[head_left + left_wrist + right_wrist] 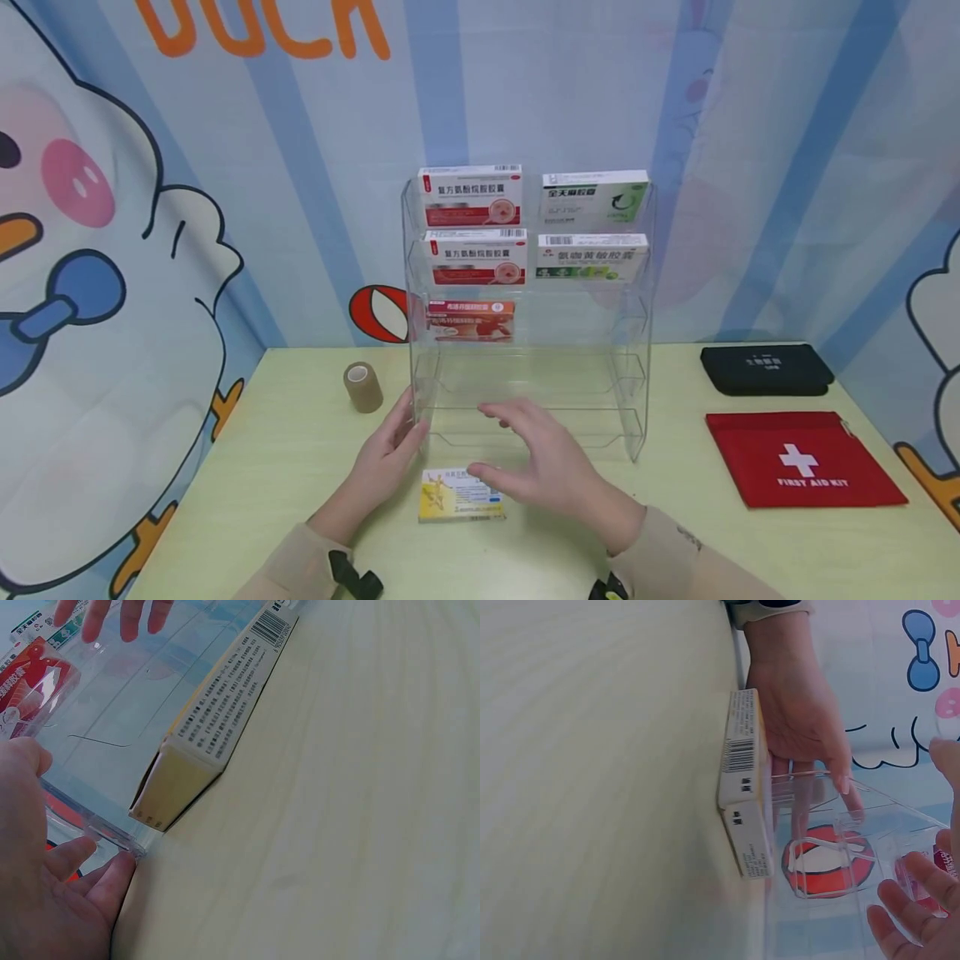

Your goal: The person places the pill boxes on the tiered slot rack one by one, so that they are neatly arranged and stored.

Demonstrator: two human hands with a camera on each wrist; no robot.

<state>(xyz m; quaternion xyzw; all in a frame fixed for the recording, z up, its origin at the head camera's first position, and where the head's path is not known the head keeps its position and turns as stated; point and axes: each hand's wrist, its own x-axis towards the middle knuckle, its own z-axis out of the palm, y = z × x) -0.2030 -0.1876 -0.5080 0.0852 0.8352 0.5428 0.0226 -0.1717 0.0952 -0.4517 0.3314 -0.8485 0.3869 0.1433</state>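
Note:
A clear display rack (pixel 641 392) stands upright on the table, with medicine boxes on its upper tiers. My left hand (pixel 384 458) holds the rack's lower left edge, its thumb on one side and fingers on the other. In front of the rack lies a yellow and white medicine box (pixel 450 497). My right hand (pixel 558 467) hovers over the right end of this box, fingers spread and nothing in them, partly covering it in the head view. The left wrist view shows the box's printed side (pixel 232 690) close to the rack's base.
On the rack are two red-white boxes (pixel 471 200), two green-white boxes (pixel 592 200) and a red box (pixel 471 322). A brown tape roll (pixel 363 388) stands left. A black pouch (pixel 765 371) and a red first aid pouch (pixel 802 467) lie right.

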